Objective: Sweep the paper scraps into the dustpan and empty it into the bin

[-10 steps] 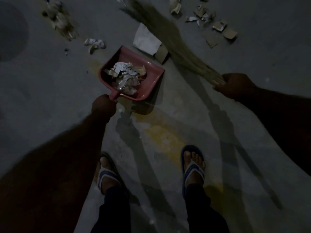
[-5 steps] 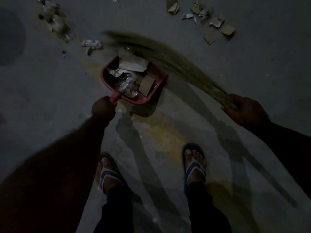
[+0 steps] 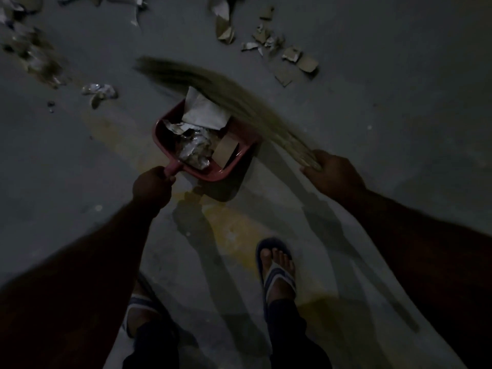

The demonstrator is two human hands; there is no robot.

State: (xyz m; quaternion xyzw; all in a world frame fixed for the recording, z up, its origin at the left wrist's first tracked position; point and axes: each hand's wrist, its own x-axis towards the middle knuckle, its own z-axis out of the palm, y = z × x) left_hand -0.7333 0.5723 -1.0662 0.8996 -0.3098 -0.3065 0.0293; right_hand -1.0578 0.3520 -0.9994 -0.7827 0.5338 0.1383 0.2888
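— How far along?

— Partly done, by the look of it; red dustpan (image 3: 234, 166) on the floor (image 3: 399, 129), already holding a pile of scraps (image 3: 195, 150); a white sheet (image 3: 205, 111) half in at the mouth, a brown card (image 3: 225, 153) leaning against the right wall.

— And what left?

— Much; a cluster of card pieces (image 3: 290, 57) well apart from the pan, at upper right; a crumpled piece (image 3: 99, 91) near, to the left; a blurred heap (image 3: 37, 59) farther at upper left; more bits at the top edge. No bin in view, so emptying not yet done.

— Hands?

— Left hand (image 3: 151, 187) closed round the pan handle, fingers clamped on it; right hand (image 3: 332, 177) wrapped tight on the stem end of the broom (image 3: 239, 99); bristles blurred, lying across the mouth of the pan and over the white sheet.

— Look of the scraps?

— Torn, mixed; some white paper, some brown card, some crinkled and shiny like foil or wrapper, hard to say in such dim light. Light things, likely easy to scatter with a strong stroke; the big sheet probably in need of one more push to sit fully inside.

— Pan position?

— In front of the feet, slightly left of centre, mouth turned away toward the far scraps; whether flat or lifted at the back, cannot tell.
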